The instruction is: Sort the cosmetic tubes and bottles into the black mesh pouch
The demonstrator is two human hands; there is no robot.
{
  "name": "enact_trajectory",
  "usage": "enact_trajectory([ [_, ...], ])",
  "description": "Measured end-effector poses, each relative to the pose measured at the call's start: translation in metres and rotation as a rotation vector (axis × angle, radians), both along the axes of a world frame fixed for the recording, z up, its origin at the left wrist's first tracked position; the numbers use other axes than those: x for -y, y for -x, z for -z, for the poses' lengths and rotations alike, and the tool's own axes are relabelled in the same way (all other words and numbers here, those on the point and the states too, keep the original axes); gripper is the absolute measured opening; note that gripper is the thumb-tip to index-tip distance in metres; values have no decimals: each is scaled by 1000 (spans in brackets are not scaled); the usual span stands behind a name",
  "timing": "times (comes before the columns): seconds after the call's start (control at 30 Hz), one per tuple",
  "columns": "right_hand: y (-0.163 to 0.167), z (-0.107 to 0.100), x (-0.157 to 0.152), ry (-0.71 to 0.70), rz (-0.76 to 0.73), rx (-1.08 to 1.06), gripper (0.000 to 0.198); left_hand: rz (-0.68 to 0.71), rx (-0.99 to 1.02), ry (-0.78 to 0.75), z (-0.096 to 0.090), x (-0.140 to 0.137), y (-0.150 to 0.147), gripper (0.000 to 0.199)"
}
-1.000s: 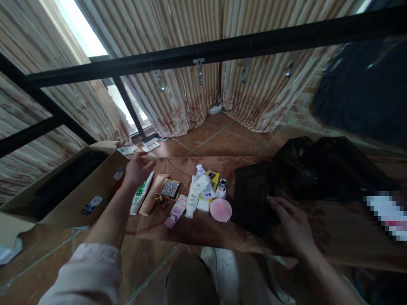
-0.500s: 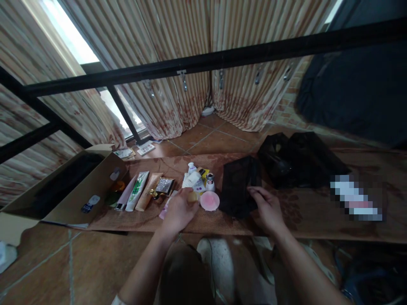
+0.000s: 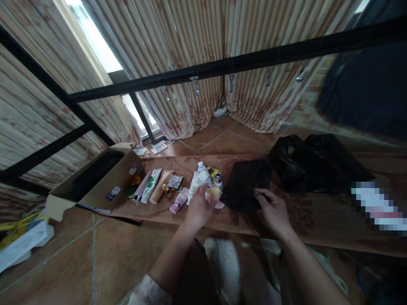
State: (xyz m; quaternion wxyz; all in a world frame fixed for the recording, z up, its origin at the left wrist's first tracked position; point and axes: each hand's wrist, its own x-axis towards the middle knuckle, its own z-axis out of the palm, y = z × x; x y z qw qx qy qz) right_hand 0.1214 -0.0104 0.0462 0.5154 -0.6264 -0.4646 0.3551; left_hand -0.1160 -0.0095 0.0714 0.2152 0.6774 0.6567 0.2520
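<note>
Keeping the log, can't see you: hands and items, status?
Left hand: holding small yellowish item. Right hand: pinching flat black bag. Pink item between left hand and bag, partly hidden.

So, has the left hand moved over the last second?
Yes. Judged against the box, the left hand has moved rightward across the view, from near the box to near the black pouch.
</note>
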Motion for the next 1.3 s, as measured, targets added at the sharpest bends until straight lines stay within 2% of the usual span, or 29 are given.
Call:
enact_trajectory([
  [0.13,-6,4,-1,9,45,55,33,-261,-28,-29,-2,28,36,46],
  [0.2,-10,3,0,-6,63,67,32,-388,-109,-54,1,39,56,42],
  [0.27,-14,2,1,-6,84,73,33,-458,-230,-45,5,45,71,40],
  [0.37,-19,-1,2,26,110,92,34,-456,-324,37,12,45,84,39],
  [0.47,-21,-2,2,33,111,117,33,-432,-299,71,18,39,89,34],
  [0.6,-21,-1,2,8,120,134,29,-464,-273,23,24,30,94,30],
  [0.73,-21,1,0,-61,117,156,26,-481,-243,-44,30,24,97,35],
  [0.97,-21,4,-1,-92,108,168,27,-569,-204,-99,37,21,101,40],
  [1.1,-21,2,0,-83,101,182,28,-613,-192,-100,35,26,101,44],
  [1.2,-21,-1,1,-70,104,190,28,-651,-189,-106,27,35,96,46],
  [1.3,-22,-3,1,-47,105,190,30,-593,-154,-194,13,35,80,41],
])
